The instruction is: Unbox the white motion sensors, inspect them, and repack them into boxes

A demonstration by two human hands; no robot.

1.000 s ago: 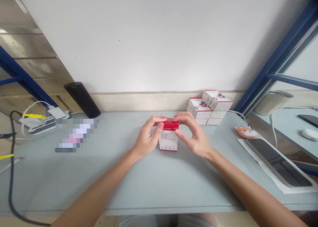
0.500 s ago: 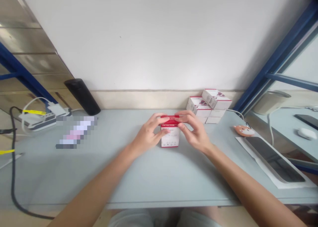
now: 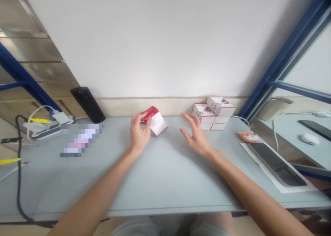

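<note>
Tilted over the back middle of the table is a small red-and-white cardboard box (image 3: 157, 123). My left hand (image 3: 140, 131) grips it near its red top, thumb in front and fingers behind. My right hand (image 3: 195, 134) hovers apart from it, fingers spread and nothing in them. Just behind the right hand stands a stack of similar white boxes with red edges (image 3: 214, 113), against the wall. Lettering on the held box is too blurred to read in full.
A black cylinder (image 3: 88, 105) and a power strip (image 3: 51, 127) with cables stand at the left, near a pixelated flat item (image 3: 82, 139). To the right lie a phone-like dark slab (image 3: 278, 164) on white paper and an orange animal-faced case (image 3: 248, 136). Blue frames (image 3: 284, 67) flank the table.
The box has moved left and tipped over to a slant in my left hand. My right hand has let go of it and now stands apart with fingers spread.
</note>
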